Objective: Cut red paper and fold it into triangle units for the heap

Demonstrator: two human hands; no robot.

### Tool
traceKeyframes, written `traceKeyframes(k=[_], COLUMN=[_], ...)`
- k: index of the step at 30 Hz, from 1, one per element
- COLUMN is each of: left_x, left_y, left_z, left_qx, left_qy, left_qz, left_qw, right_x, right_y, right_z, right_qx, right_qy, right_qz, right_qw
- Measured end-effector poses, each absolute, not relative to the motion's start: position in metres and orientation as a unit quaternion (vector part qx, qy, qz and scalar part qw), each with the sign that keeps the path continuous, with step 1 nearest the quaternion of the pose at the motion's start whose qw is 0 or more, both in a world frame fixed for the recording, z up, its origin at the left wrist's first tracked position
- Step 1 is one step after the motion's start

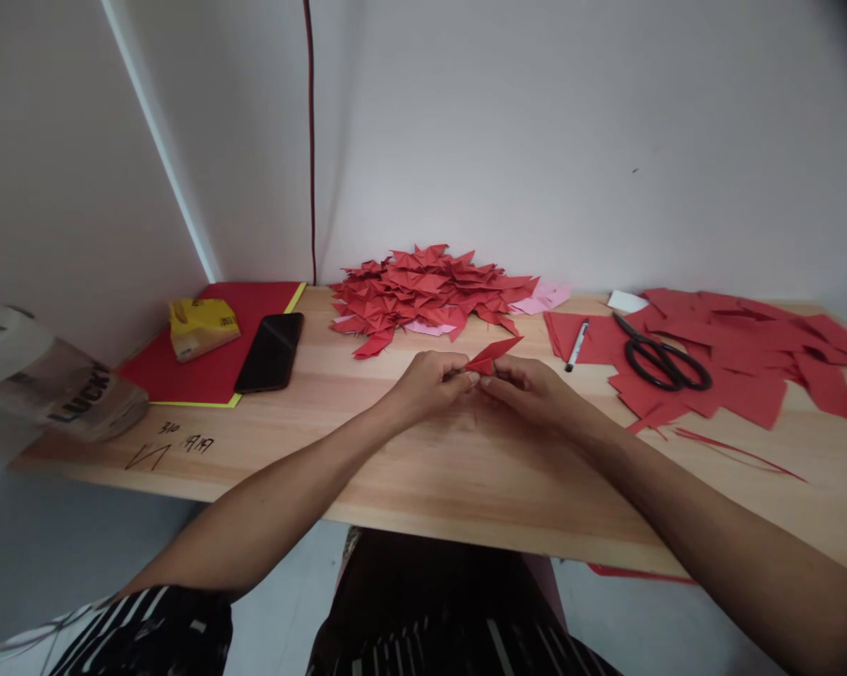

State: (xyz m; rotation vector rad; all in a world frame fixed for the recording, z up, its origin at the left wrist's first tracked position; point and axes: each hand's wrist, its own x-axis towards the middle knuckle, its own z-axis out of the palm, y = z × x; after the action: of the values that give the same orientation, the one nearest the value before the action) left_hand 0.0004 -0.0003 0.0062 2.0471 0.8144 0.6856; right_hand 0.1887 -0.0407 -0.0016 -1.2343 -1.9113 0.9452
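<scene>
Centrally, on the near side of the red pile [430,291]: one folded paper [490,356], pinched by fingers of left hand [430,377] and right hand [526,383] over the table [395,474]; right, scissors [650,346] on sheets [740,347]; left, phone [270,352].

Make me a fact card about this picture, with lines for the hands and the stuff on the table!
Left hand: left hand pinching folded red paper
Right hand: right hand pinching the same piece
Beyond the hands: heap of folded red pieces, near the wall
Right side: black scissors on loose red paper; white pen
Left side: dark phone; yellow packet on a red sheet
Table: wooden table
</scene>
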Motion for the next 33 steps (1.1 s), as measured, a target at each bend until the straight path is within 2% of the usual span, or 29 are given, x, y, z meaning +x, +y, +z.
traceKeyframes(k=[8, 15, 21, 29, 33], left_x=[0.003, 0.001, 0.002, 0.005, 0.006], left_y=[-0.002, 0.000, -0.001, -0.002, 0.002], left_z=[0.005, 0.006, 0.004, 0.000, -0.005], left_qx=[0.789, 0.824, 0.809, 0.686, 0.673], left_qy=[0.324, 0.314, 0.334, 0.304, 0.289], left_qz=[0.281, 0.275, 0.304, 0.393, 0.412], left_qw=[0.440, 0.383, 0.375, 0.531, 0.542], right_x=[0.193, 0.187, 0.188, 0.194, 0.196], right_y=[-0.040, -0.040, -0.041, -0.039, -0.038], right_z=[0.005, -0.001, 0.004, 0.001, 0.000], right_qx=[-0.473, -0.494, -0.490, -0.530, -0.509], right_qy=[-0.724, -0.686, -0.697, -0.684, -0.675], right_qz=[0.377, 0.402, 0.386, 0.389, 0.425], right_qw=[0.332, 0.352, 0.355, 0.316, 0.325])
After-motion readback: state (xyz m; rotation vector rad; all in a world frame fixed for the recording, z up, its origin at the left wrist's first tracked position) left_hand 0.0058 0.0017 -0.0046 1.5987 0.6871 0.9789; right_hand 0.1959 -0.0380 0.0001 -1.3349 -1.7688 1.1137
